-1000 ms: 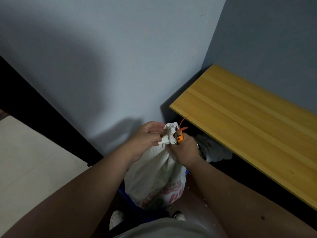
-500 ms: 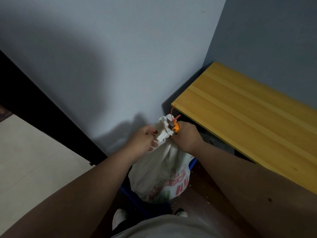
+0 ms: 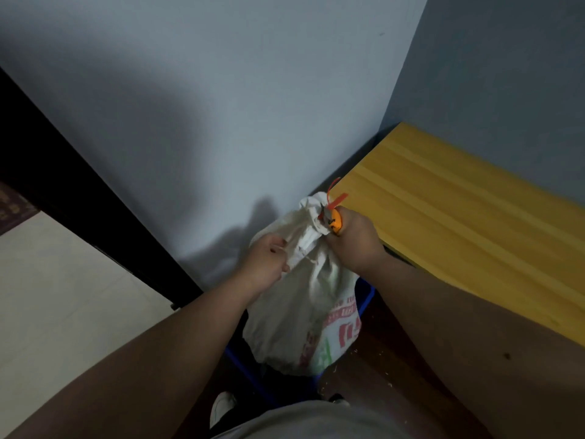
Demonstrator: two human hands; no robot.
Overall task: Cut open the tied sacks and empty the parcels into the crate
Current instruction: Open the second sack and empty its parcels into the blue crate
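A white woven sack [image 3: 297, 312] with red and green print stands upright in a blue crate [image 3: 364, 299] between my arms. Its neck is bunched and bound by an orange-red tie [image 3: 335, 194] that sticks up. My left hand [image 3: 266, 263] pinches the gathered cloth just below the neck. My right hand [image 3: 356, 240] grips an orange-handled cutter [image 3: 334, 221], whose blade tip sits at the tied neck. The crate's inside is hidden by the sack.
A yellow wooden tabletop [image 3: 459, 236] runs along the right, its corner close to my right hand. A pale wall [image 3: 221, 122] stands right behind the sack. Light floor tiles [image 3: 57, 296] lie at left, and my shoes [image 3: 223, 407] show beside the crate.
The sack's neck and both hands have risen and shifted right toward the table corner. My left hand slid lower on the cloth, and the tie now stands up clear of the neck.
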